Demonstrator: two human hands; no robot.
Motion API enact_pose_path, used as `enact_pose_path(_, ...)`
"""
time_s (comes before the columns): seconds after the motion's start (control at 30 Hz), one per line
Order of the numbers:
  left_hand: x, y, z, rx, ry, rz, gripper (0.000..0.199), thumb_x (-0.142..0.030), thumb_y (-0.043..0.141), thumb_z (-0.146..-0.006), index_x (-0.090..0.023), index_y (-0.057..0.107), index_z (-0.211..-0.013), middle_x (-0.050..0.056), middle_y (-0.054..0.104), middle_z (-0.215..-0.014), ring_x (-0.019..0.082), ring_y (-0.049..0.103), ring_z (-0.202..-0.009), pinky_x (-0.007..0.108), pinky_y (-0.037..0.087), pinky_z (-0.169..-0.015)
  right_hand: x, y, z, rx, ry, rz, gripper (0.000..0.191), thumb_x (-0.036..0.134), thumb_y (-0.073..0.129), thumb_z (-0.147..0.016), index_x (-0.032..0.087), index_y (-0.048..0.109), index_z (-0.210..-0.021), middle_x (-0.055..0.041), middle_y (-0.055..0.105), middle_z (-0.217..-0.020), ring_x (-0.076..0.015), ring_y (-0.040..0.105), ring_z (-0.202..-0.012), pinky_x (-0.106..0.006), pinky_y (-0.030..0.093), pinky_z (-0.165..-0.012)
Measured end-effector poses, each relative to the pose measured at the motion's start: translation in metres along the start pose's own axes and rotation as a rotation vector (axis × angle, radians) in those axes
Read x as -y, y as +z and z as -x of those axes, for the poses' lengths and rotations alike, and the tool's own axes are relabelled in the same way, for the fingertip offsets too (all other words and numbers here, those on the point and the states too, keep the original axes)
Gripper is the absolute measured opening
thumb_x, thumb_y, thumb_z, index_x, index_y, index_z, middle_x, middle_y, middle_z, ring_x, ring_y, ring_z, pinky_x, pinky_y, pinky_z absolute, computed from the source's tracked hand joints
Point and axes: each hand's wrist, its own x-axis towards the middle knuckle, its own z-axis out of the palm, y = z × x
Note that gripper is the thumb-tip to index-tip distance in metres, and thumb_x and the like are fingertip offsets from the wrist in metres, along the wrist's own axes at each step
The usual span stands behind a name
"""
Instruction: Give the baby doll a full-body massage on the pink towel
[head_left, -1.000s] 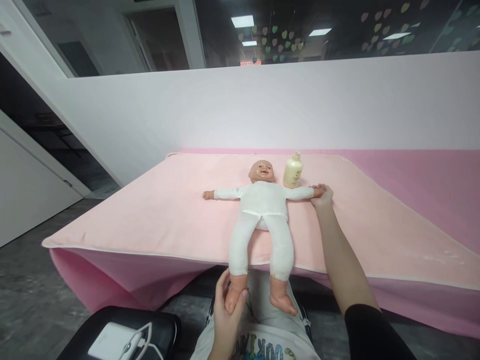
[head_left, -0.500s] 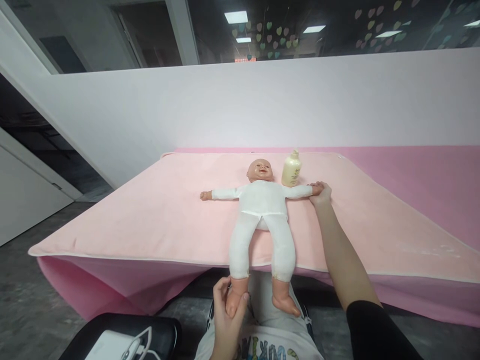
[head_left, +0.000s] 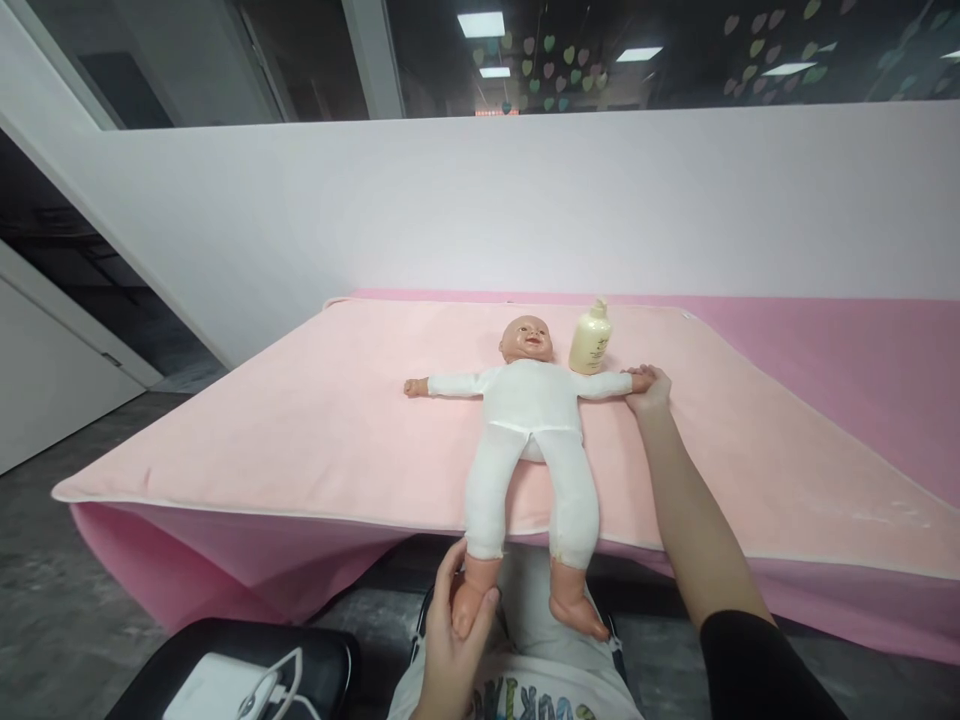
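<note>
A baby doll (head_left: 533,400) with a white cloth body lies on its back on a pale pink blanket (head_left: 300,420), arms stretched sideways and feet over the front edge. My left hand (head_left: 459,610) is wrapped round the doll's foot on the left side, thumb on one side and fingers on the other. At the end of the doll's outstretched arm on the right, my right hand (head_left: 651,388) holds the doll's small hand. The doll's other foot hangs free. A pale yellow pump bottle (head_left: 591,338) stands upright beside the doll's head.
Beneath the blanket a darker pink cloth (head_left: 847,350) covers the table and hangs down in front. A black chair seat (head_left: 322,655) with a white device and cable (head_left: 225,690) is at the lower left. A white wall (head_left: 525,210) rises behind.
The whole view has shifted slightly, with the doll and bottle a little further right in the picture. Both hands keep their hold on the doll.
</note>
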Motion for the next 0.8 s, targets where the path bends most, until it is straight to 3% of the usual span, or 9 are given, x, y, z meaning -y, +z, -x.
enact_pose_path(0.1, 0.004, 0.004, 0.002, -0.043, 0.017, 0.004, 0.048, -0.038, 0.066, -0.075, -0.019, 0.054, -0.117, 0.01, 0.06, -0.118, 0.025, 0.057, -0.109, 0.034, 0.046, -0.094, 0.002, 0.005, 0.005, -0.111, 0.05, -0.016, 0.014, 0.014, 0.041, -0.079, 0.02, 0.041, -0.066, 0.005, 0.044, -0.05, -0.0093, 0.049, -0.045, -0.025, 0.052, -0.053)
enact_pose_path(0.27, 0.021, 0.001, 0.003, -0.086, 0.049, -0.01, 0.042, -0.036, 0.067, -0.075, -0.019, 0.054, -0.111, 0.01, 0.061, -0.111, 0.023, 0.06, -0.104, 0.036, 0.047, -0.094, 0.003, 0.009, 0.008, -0.102, 0.044, 0.009, 0.015, 0.013, 0.039, -0.079, 0.019, 0.042, -0.065, 0.004, 0.044, -0.049, -0.0098, 0.049, -0.045, -0.025, 0.052, -0.051)
enact_pose_path(0.53, 0.032, -0.017, 0.0, 0.141, 0.182, -0.21, 0.042, -0.025, 0.063, -0.079, -0.021, 0.056, -0.12, 0.011, 0.056, -0.125, 0.025, 0.054, -0.116, 0.039, 0.044, -0.099, 0.002, 0.007, 0.003, -0.085, 0.035, 0.032, 0.017, 0.016, 0.038, -0.08, 0.02, 0.04, -0.064, 0.0035, 0.044, -0.051, -0.011, 0.049, -0.047, -0.026, 0.052, -0.05)
enact_pose_path(0.8, 0.02, -0.012, 0.001, 0.149, 0.014, -0.137, 0.05, -0.032, 0.063, -0.079, -0.02, 0.049, -0.126, 0.012, 0.056, -0.126, 0.025, 0.056, -0.113, 0.035, 0.048, -0.094, 0.002, 0.005, 0.001, -0.095, 0.024, 0.005, 0.016, 0.017, 0.037, -0.08, 0.02, 0.04, -0.064, 0.0049, 0.041, -0.05, -0.0107, 0.048, -0.046, -0.026, 0.051, -0.05)
